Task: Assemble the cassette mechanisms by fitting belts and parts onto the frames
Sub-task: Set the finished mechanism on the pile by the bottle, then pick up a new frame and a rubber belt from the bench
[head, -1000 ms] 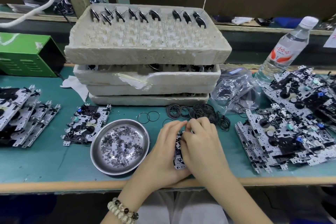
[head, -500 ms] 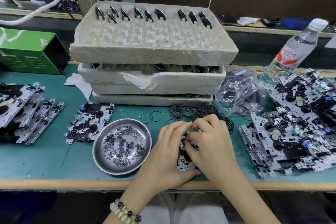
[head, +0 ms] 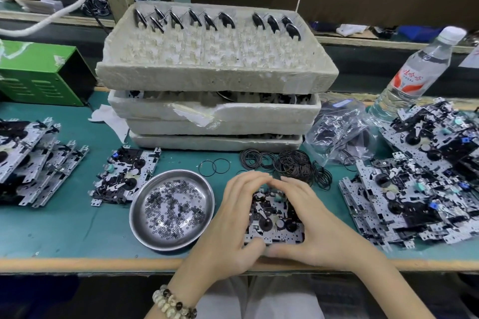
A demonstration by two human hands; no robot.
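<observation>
Head view: the large pile of frames (head: 420, 189) at 3 o'clock probably awaits work; the smaller stack (head: 31, 158) at 9 o'clock looks done. At 6 o'clock the left hand (head: 233, 217) and right hand (head: 313, 225) both grip one frame (head: 274, 217), belts (head: 290, 163) heaped just beyond.

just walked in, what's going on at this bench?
A person is working on one cassette mechanism at the near edge of the bench. The left hand and right hand both grip it, fingertips meeting over its far end. The fingers hide whether a belt is going on. Loose black belts lie just behind, a steel dish of small rings sits to the left, and a pile of mechanisms waits on the right.
</observation>
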